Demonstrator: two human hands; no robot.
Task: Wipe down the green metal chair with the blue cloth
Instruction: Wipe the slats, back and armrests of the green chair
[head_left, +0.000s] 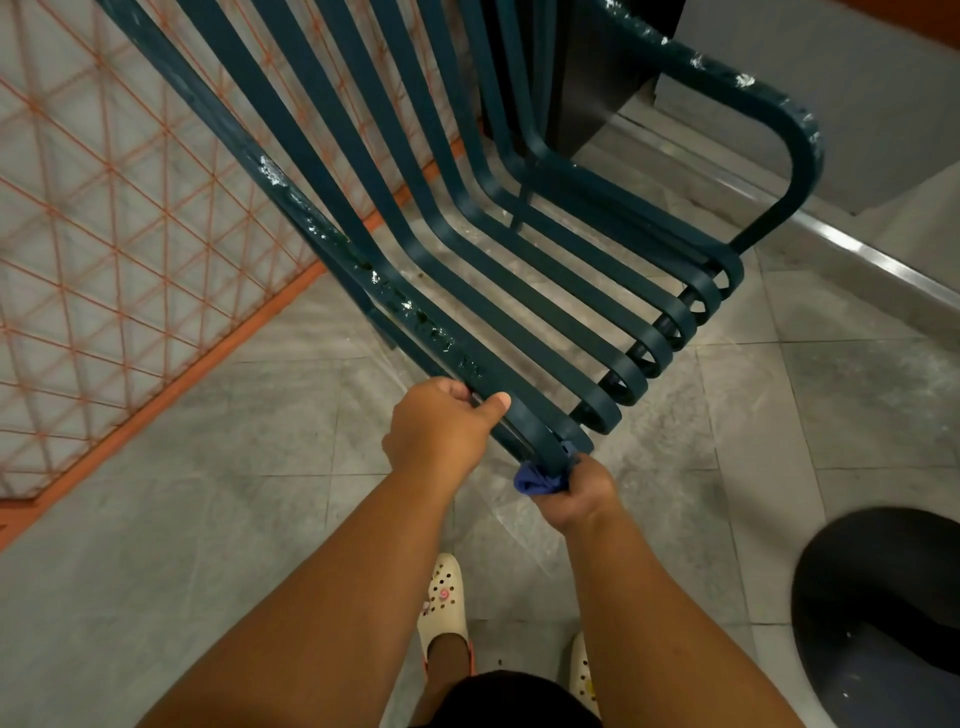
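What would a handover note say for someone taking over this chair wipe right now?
Left hand: closed on the near side rail of the green metal chair, steadying it; no cloth in this grip.
Right hand: closed on the bunched blue cloth, pressed around the curled front end of the nearest seat slat.
Done: cannot tell; no slat looks clearly wiped.
Left: white flecks remain along the near rail and the far armrest; the seat slats, the backrest and both arms likely still need passes.
Nearby: a dark round object on the floor at right.
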